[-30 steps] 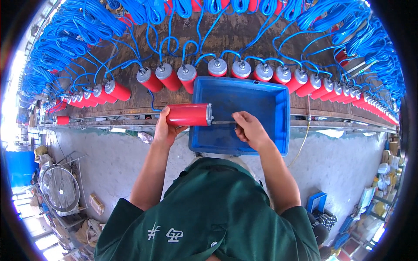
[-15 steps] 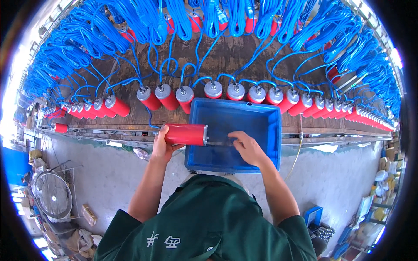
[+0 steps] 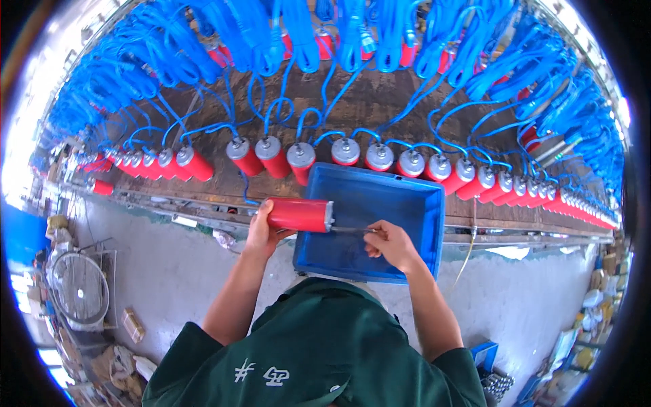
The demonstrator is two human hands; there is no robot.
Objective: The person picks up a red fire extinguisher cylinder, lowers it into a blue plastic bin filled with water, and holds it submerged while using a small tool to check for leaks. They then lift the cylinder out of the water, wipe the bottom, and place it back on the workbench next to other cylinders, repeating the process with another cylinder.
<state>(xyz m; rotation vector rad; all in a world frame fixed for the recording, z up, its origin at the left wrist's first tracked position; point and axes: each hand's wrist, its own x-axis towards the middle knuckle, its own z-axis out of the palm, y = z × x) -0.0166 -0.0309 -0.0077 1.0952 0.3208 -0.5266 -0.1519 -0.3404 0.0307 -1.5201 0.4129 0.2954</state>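
My left hand (image 3: 260, 235) is wrapped round the near side of a red cylinder (image 3: 298, 214) with a metal end cap. It lies sideways over the left part of a blue plastic bin (image 3: 439, 210), its capped end facing right. My right hand (image 3: 393, 248) is closed in a pinch above the bin, holding a thin metal rod (image 3: 350, 229). That rod runs left to the lower part of the cylinder's capped end; its tip is too small to make out clearly. A blue cable (image 3: 247, 190) trails down near my left hand.
Red cylinders (image 3: 272, 160) with grey caps and blue cables stand in a long row along the wooden bench (image 3: 352, 102). Bundles of blue cable (image 3: 298, 34) hang behind them. A wire-guarded wheel (image 3: 80, 288) stands on the floor at left, a blue crate (image 3: 484, 354) at lower right.
My right fingers have curled from a looser, stretched pose into a pinch on the rod. The whole view has shifted a little, with bench, bin and cylinder appearing slightly further right and lower.
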